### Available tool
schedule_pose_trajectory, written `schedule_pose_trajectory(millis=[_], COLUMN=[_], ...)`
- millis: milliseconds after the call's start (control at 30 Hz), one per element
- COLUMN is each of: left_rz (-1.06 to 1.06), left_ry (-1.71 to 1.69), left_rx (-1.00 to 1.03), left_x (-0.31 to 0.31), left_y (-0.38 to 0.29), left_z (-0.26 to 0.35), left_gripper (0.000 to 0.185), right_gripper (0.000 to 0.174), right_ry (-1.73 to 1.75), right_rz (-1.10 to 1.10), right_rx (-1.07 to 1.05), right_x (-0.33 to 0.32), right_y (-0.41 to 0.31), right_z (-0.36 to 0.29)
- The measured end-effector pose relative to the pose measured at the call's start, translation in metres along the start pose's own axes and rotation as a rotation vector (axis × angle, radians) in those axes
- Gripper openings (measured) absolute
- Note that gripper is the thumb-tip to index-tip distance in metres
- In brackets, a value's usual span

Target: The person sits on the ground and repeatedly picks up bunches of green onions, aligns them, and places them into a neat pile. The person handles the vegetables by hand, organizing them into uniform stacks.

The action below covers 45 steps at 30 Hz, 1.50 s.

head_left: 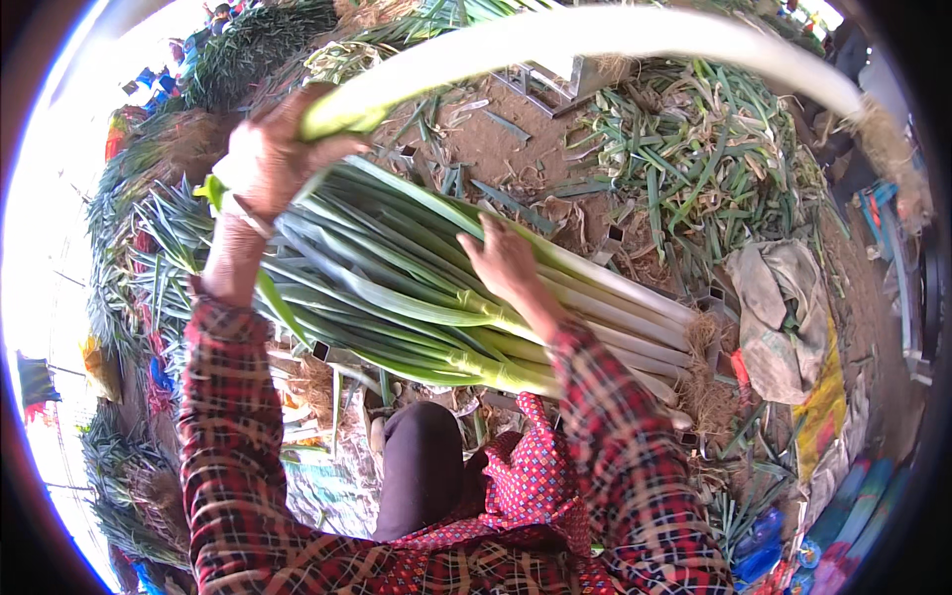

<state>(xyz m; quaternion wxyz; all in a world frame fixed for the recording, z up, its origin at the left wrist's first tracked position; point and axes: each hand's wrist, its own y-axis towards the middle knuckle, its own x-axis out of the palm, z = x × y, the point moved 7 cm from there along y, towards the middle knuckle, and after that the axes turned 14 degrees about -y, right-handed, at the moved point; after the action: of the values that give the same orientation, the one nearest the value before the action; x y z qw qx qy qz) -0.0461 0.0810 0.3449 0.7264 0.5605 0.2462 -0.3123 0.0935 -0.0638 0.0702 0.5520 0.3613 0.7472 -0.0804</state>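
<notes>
My left hand [271,152] is raised at the upper left, closed around the green part of a long leek-like onion stalk [595,33]. Its white shaft arches across the top of the view, and its blurred, rooted end hangs at the right. Below lies a pile of similar long green onions [387,275], leaves to the left, white shafts and roots to the right. My right hand [506,260] rests over the middle of this pile, fingers apart, touching or just above the stalks; its palm side is hidden.
Metal frame parts [547,85] stand beyond the pile. Trimmed leaves [692,149] are heaped at the upper right, near a dirty cloth sack [777,320]. More bundled onions [149,178] line the left. My knee [420,461] is just below the pile.
</notes>
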Motion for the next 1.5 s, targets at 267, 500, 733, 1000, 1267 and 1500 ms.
schedule_pose_trajectory(millis=[267, 500, 733, 1000, 1267, 1500], left_rz=[-0.279, -0.720, -0.901, -0.957, -0.852, -0.738], left_ry=[-0.147, 0.050, -0.034, 0.021, -0.023, -0.090], left_rx=[0.196, 0.117, 0.121, 0.105, 0.140, 0.133], left_x=[0.007, 0.259, 0.347, 0.351, 0.359, 0.341], left_y=[0.025, -0.034, -0.078, -0.075, -0.087, -0.090], left_z=[0.020, 0.009, -0.002, 0.016, 0.002, 0.003], left_gripper=[0.051, 0.058, 0.066, 0.063, 0.061, 0.070], right_gripper=[0.059, 0.082, 0.048, 0.074, 0.065, 0.052], right_ry=[0.016, -0.091, 0.256, -0.473, -0.649, -0.581], right_rz=[-0.200, -0.414, -0.106, 0.034, -0.308, -0.508], right_rx=[-0.262, -0.298, -0.299, 0.023, 0.070, 0.232], right_x=[0.066, 0.057, 0.042, -0.106, -0.046, -0.063], right_y=[-0.005, -0.017, -0.057, -0.121, -0.164, -0.137], right_z=[-0.105, -0.118, -0.076, 0.187, 0.323, 0.309])
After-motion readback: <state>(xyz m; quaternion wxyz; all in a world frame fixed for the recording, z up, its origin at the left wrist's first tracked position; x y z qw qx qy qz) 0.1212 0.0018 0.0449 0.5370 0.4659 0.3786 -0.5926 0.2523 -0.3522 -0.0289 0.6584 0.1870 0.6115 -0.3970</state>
